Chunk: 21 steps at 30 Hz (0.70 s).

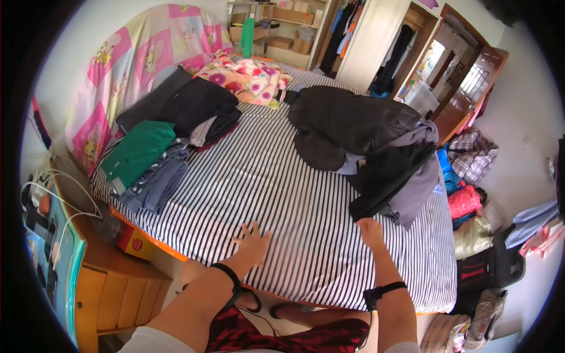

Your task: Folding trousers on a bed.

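Observation:
My left hand hovers at or just above the striped bedsheet, fingers spread and holding nothing. At the near end of a black garment, my right hand has its fingers closed on the cloth tip. That garment trails from a heap of clothes, over a grey-purple garment and against a dark jacket. Across the bed on the left, a folded green garment lies partly over folded blue-grey trousers. Behind them rests a stack of folded black clothes.
A floral blanket is bunched at the far side. A wooden desk with cables stands at the left. Bags and bundles line the right wall. Beyond the bed are an open wardrobe and a wooden door.

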Motion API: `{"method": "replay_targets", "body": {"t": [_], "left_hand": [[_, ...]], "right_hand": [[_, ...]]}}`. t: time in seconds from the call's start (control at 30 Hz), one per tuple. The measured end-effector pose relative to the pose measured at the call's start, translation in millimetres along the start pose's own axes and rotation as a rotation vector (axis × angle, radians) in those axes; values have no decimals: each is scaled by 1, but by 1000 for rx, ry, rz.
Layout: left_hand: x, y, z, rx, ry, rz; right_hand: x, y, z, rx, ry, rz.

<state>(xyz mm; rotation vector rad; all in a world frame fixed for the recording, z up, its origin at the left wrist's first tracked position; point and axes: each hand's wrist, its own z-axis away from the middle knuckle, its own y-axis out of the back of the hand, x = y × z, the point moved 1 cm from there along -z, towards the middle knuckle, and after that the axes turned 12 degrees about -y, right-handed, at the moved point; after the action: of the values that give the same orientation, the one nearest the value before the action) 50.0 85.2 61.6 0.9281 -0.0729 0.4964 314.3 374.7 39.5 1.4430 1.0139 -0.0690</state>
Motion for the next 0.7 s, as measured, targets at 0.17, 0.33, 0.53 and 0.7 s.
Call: {"method": "replay_targets", "body": {"t": [0.17, 0.33, 0.53, 0.7], "left_hand": [[-5, -1, 2, -52, 15, 13], [8, -1, 6, -15, 39, -43], [-33, -44, -7, 345, -296, -136], [-9, -42, 0, 716, -657, 204]], "right_hand": [[-80, -17, 68, -217, -4, -160], [-131, -50, 138, -642, 64, -332], [-179, -26, 175, -1445, -270, -246], [-174, -6, 177, -1366, -351, -336]]}}
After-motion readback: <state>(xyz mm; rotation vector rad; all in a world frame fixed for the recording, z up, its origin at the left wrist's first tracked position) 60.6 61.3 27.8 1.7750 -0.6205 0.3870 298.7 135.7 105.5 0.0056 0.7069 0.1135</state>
